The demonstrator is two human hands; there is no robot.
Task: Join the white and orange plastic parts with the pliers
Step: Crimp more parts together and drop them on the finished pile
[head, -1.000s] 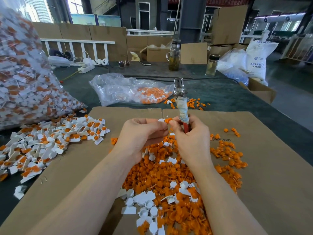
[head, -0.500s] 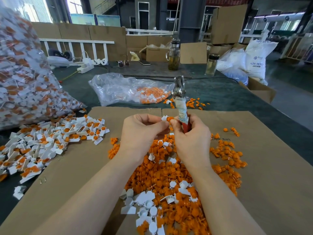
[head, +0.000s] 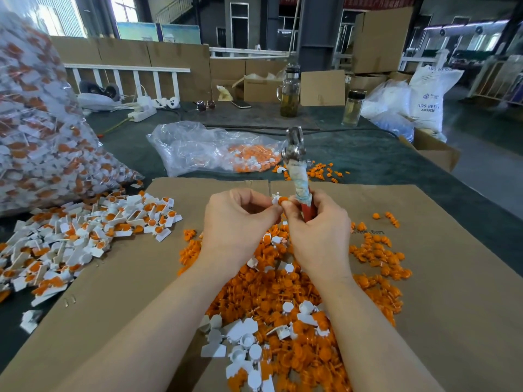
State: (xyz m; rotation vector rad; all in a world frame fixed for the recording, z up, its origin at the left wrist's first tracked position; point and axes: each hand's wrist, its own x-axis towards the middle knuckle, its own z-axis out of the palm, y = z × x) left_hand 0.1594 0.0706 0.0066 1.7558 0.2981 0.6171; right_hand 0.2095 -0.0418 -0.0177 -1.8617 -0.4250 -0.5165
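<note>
Head view: hands meet above cardboard.
Left hand (head: 237, 222): pinching white part (head: 275, 200).
Right hand (head: 319, 233): thumb on orange part (head: 283, 200), fingers curled round pliers (head: 297, 168).
Pliers axis: upright, head well above the parts.

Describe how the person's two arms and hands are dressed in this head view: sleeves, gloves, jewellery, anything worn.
Both forearms are bare up to the bottom edge of the picture: no sleeve or cuff shows. The left hand and the right hand wear no gloves. No watch, bracelet or strap shows at either wrist, and no ring on the fingers that can be seen. Several fingertips are hidden, so those cannot be checked.
</note>
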